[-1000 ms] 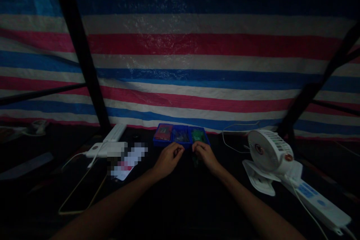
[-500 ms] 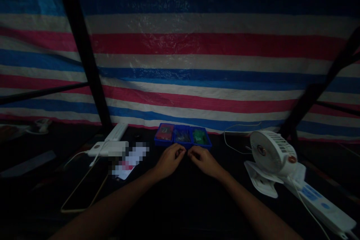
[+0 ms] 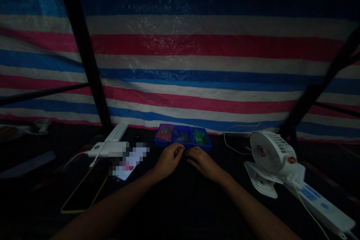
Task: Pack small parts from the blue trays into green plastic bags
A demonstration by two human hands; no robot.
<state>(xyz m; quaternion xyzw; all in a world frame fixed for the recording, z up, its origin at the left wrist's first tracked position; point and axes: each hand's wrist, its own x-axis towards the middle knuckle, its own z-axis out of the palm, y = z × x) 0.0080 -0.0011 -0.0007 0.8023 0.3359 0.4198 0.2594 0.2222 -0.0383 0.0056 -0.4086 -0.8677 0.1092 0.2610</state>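
Note:
In the head view, my left hand (image 3: 169, 159) is closed in a pinch, thumb against fingertips, just in front of the blue trays. Whatever may be in that pinch is too small and dark to make out. My right hand (image 3: 204, 162) faces it from the right, fingers loosely bent and a little apart, with nothing visible in them. A small gap separates the two hands. Behind them stand three joined blue trays: one with red pieces (image 3: 165, 132), one with clear or greyish pieces (image 3: 182, 136), and one with green pieces (image 3: 199, 137).
On the left lie a phone (image 3: 86, 191), a white power bank (image 3: 97, 149) with a cable and a partly blurred white packet (image 3: 126, 172). A white clip fan (image 3: 266, 152) and a power strip (image 3: 323, 204) are on the right. Behind hangs a striped tarp (image 3: 197, 45) with dark poles.
My right hand's fingers have loosened from a pinch and stretched toward the left. My left hand keeps its pinch in nearly the same place.

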